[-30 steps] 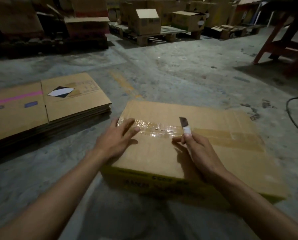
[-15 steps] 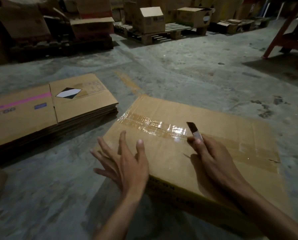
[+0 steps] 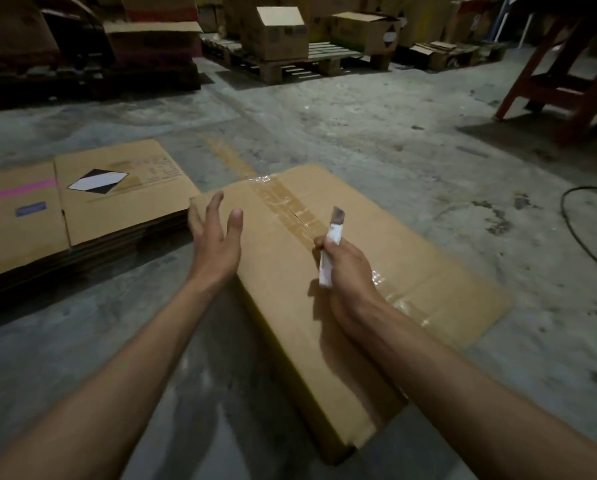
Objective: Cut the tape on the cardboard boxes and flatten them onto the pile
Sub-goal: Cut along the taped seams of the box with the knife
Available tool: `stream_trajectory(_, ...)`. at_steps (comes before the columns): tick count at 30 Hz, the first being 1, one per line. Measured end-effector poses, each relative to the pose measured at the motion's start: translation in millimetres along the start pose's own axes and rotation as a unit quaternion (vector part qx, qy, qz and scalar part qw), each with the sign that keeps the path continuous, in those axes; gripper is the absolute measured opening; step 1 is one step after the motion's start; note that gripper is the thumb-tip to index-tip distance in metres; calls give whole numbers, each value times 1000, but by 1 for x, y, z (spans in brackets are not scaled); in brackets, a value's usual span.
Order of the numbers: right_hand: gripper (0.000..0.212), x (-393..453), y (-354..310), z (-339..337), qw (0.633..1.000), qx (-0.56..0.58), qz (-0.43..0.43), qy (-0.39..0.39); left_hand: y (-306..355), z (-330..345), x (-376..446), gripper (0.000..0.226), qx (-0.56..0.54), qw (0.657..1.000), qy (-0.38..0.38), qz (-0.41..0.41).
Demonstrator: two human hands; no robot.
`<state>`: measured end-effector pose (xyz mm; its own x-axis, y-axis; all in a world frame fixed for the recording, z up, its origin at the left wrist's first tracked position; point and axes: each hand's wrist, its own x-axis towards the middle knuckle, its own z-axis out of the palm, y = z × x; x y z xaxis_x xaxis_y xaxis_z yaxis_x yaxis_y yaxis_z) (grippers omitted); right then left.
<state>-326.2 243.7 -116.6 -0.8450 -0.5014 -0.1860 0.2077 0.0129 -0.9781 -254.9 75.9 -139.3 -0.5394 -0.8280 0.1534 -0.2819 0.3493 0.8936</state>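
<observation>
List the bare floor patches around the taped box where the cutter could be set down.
Bare concrete floor lies beyond the taped box, up to the pallet. Another strip lies between box and flattened pile, narrowing where they nearly meet. Right of the box, a black cable borders the floor. The back wall is crowded with boxes.

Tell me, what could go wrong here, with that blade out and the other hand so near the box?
The right hand grips a knife with its blade bared and pointing up, while the open left hand reaches over the cardboard box close by; a slip might nick it. The tape looks only partly split, so the box might resist flattening. A black cable on the floor could catch a foot.
</observation>
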Motion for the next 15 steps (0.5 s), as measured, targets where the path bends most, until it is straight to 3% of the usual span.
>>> stream_trajectory(3,29,14,-4,10,989,145,12,8,23,25,-61,59,-46,988,25,-142)
stream_trajectory(5,30,15,-10,5,988,147,27,-40,29,44,-96,65,-45,981,-1,-191)
stream_trajectory(7,31,14,-19,-12,994,59,25,-83,29,52,-105,70,-29,986,3,-167)
stream_trajectory(9,33,11,-27,-36,992,-75,-33,-98,25,53,-93,72,-7,990,-8,-142)
stream_trajectory(13,35,-10,-17,-74,954,-266,-131,-47,0,40,-61,75,39,994,-55,-89)
stream_trajectory(15,35,-34,3,-67,947,-286,-132,-54,-25,21,-54,90,41,991,-85,-96)
